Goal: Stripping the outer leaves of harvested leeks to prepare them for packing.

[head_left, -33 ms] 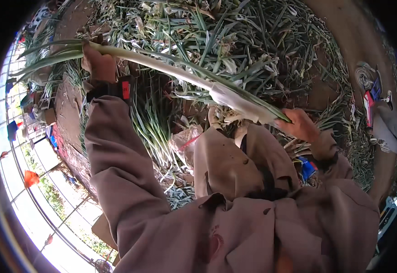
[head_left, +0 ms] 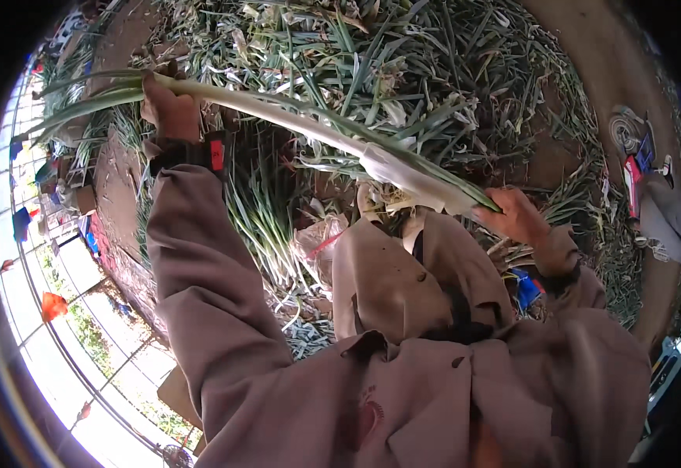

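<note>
Grips green onion [head_left: 301, 125] in closed fingers [head_left: 153, 89] of left hand [head_left: 173, 113] at upper left and right hand [head_left: 518, 216] right of centre; likely light, springy, slick; best held by white shank [head_left: 393, 171].

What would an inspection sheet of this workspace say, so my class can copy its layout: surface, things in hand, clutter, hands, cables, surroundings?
Surface: brown ground, largely littered.
Things in hand: one long green onion, stretched between both hands.
Clutter: heaped loose leaves beyond; more green onions left of centre; a blue item near the right forearm, kind unclear.
Left hand: closed on the stalk near its leafy end.
Right hand: closed at the white end.
Cables: nothing seen for certain; a coiled item at right is unclear.
Surroundings: bright gridded wall at left.
</note>
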Demonstrator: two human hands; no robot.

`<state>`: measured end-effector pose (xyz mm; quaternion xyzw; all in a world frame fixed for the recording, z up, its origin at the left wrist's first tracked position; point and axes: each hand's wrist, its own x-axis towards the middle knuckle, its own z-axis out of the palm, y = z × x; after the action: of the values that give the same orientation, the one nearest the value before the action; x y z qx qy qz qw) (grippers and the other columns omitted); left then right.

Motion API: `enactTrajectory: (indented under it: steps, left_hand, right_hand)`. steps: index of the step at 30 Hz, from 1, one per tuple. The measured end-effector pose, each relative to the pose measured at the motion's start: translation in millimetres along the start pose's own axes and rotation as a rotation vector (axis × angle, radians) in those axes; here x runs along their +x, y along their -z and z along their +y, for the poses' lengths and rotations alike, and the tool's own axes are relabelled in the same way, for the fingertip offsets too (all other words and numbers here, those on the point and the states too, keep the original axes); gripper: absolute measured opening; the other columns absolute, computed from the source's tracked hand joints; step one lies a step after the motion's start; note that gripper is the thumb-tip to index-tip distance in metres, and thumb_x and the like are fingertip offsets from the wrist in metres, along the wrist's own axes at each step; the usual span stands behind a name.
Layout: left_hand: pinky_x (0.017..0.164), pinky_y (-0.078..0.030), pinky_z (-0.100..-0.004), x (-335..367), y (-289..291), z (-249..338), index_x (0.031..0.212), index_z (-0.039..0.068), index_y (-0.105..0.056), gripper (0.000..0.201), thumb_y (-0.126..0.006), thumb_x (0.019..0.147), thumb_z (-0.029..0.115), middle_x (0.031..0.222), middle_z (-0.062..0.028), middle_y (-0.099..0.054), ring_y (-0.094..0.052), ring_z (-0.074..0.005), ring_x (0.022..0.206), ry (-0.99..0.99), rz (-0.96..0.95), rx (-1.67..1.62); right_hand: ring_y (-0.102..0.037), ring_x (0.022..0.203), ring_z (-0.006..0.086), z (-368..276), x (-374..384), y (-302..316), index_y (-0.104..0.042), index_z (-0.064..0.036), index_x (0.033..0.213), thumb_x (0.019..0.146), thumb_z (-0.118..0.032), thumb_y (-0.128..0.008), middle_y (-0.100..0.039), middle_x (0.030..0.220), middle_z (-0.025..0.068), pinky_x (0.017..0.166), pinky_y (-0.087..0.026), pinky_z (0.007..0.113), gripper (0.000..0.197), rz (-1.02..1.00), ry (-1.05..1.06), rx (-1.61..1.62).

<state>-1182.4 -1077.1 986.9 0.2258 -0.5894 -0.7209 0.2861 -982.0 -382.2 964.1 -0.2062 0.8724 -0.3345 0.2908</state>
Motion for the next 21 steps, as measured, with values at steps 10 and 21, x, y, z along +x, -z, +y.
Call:
enactTrajectory:
  steps: [10,21]
  left_hand:
    - [0.089,-0.059,-0.0401,7,12,14,0.116,0.006,-0.066,0.037,-0.072,0.119,0.042,0.11,-0.0133,-0.07,-0.066,-0.0259,0.098,0.096,-0.082,-0.403]
    - [0.093,-0.062,-0.0389,31,55,32,0.117,0.001,-0.058,0.035,-0.062,0.123,0.035,0.107,-0.0101,-0.067,-0.067,-0.0241,0.094,-0.115,-0.179,-0.141]
  right_hand:
    - [-0.075,0.143,0.0404,-29,83,27,-0.064,0.0037,0.164,0.108,-0.058,-0.085,-0.073,0.158,0.029,0.118,-0.062,0.052,0.086,0.559,0.081,-0.149]
    - [-0.077,0.111,0.0207,-145,216,-34,-0.066,-0.0017,0.159,0.104,-0.048,-0.096,-0.08,0.128,0.0101,0.093,-0.062,0.041,0.078,-0.444,0.07,0.272]
